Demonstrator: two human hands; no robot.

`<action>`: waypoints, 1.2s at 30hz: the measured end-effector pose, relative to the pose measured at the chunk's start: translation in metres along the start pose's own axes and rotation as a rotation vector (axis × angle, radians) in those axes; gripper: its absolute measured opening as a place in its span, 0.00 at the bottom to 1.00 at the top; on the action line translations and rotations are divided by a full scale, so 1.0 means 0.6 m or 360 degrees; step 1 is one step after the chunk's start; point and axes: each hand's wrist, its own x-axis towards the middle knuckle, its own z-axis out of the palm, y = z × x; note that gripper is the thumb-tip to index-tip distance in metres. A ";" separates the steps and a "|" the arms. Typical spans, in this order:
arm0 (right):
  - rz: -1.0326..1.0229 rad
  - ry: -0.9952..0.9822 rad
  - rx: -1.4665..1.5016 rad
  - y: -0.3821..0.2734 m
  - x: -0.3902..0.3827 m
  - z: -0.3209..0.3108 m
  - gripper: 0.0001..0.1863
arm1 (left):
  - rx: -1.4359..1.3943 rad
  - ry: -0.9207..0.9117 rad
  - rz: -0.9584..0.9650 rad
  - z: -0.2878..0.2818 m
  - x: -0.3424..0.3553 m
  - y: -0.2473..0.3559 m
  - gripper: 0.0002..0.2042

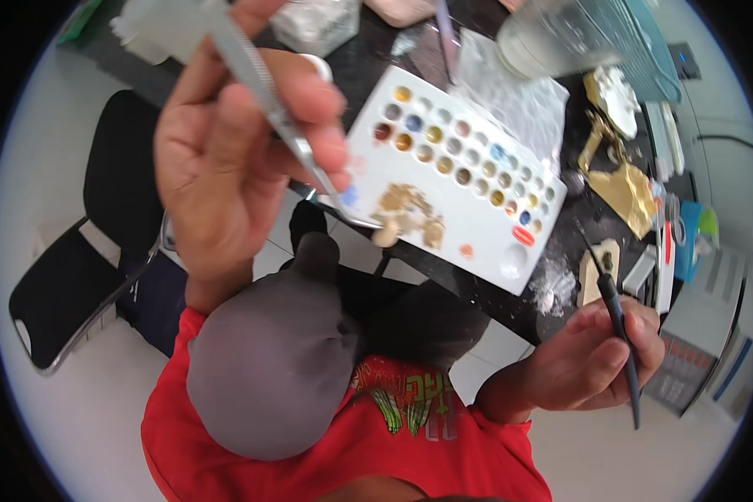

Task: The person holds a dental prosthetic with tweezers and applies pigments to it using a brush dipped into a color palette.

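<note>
Left hand (226, 159) raised at ten o'clock, fingers pinched on slim silver metal tweezers (289, 134), tips over white rectangular plastic paint palette (456, 176) at centre, right hand (590, 360) at four o'clock gripping thin black-handled brush (617, 322), black tabletop (560, 243) beneath, black chair (84, 251) at nine o'clock.

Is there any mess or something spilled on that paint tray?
Yes. On the white paint palette, a smeared gold-brown blob lies on the flat part, outside the little round wells. The left hand holds metal tweezers whose tip is at that blob. The right hand holds a thin brush.
</note>
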 end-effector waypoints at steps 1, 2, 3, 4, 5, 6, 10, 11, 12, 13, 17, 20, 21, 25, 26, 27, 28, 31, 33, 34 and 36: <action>-0.0034 -0.0014 -0.0061 0.003 0.004 -0.009 0.12 | -0.0179 -0.0054 -0.0006 -0.001 0.001 0.003 0.30; -0.0068 -0.0031 -0.0121 0.005 0.005 -0.017 0.12 | -0.0244 -0.0205 0.0022 -0.013 0.000 -0.002 0.30; -0.0045 -0.0029 -0.0192 0.006 0.003 -0.021 0.12 | -0.0256 -0.0197 0.0026 -0.015 -0.002 -0.005 0.30; -0.0022 -0.0022 -0.0248 0.008 0.000 -0.025 0.11 | -0.0253 -0.0190 0.0034 -0.013 -0.002 -0.004 0.30; 0.0000 -0.0018 -0.0301 0.008 -0.003 -0.029 0.11 | -0.0320 -0.0237 0.0014 -0.013 0.000 -0.005 0.29; 0.0046 -0.0055 -0.0312 0.007 -0.004 -0.035 0.11 | -0.0340 -0.0242 0.0016 -0.012 0.000 -0.009 0.29; 0.0149 -0.0169 -0.0282 0.007 -0.007 -0.040 0.09 | -0.0334 -0.0257 0.0029 -0.013 -0.001 -0.006 0.28; 0.0144 -0.0192 -0.0300 0.008 -0.007 -0.042 0.09 | -0.0315 -0.0264 0.0006 -0.017 -0.001 -0.005 0.28; 0.0139 -0.0216 -0.0317 0.009 -0.007 -0.043 0.09 | -0.0298 -0.0267 -0.0005 -0.018 -0.001 -0.007 0.28; 0.0151 -0.0105 -0.0252 0.006 -0.006 -0.034 0.08 | -0.0274 -0.0267 -0.0008 -0.021 -0.001 -0.004 0.28; 0.0232 -0.0167 -0.0344 0.000 0.011 -0.017 0.07 | -0.0306 -0.0149 -0.0118 -0.004 -0.004 0.004 0.28; 0.0293 -0.0248 -0.0375 0.006 0.020 -0.004 0.07 | -0.0376 -0.0107 -0.0175 0.004 -0.002 0.001 0.28; 0.0322 -0.0260 -0.0381 0.008 0.021 0.000 0.07 | -0.0325 -0.0130 -0.0133 -0.001 -0.003 0.000 0.28; 0.0316 -0.0339 -0.0445 0.016 0.023 0.000 0.08 | -0.0119 -0.0211 0.0052 -0.033 -0.007 0.001 0.29; 0.0322 -0.0349 -0.0476 0.017 0.023 -0.002 0.08 | -0.0214 -0.0206 0.0022 -0.025 -0.004 -0.003 0.29; 0.0301 -0.0330 -0.0463 0.019 0.024 -0.005 0.07 | -0.0266 -0.0197 0.0014 -0.019 -0.003 -0.007 0.29; 0.0273 -0.0319 -0.0464 0.016 0.023 -0.003 0.07 | -0.0333 -0.0181 0.0013 -0.019 -0.005 -0.008 0.29; 0.0149 -0.0246 -0.0362 0.008 0.017 -0.007 0.08 | -0.0385 -0.0159 0.0099 -0.017 -0.009 -0.013 0.29; 0.0043 -0.0324 -0.0274 0.008 0.015 -0.025 0.09 | -0.0369 -0.0169 0.0152 -0.011 -0.007 -0.011 0.30; 0.0049 -0.0307 -0.0243 0.010 0.008 -0.035 0.09 | -0.0370 -0.0177 0.0155 -0.006 -0.004 -0.015 0.30; 0.0057 -0.0278 -0.0175 0.012 -0.012 -0.054 0.09 | -0.0362 -0.0152 0.0109 -0.004 -0.005 -0.015 0.31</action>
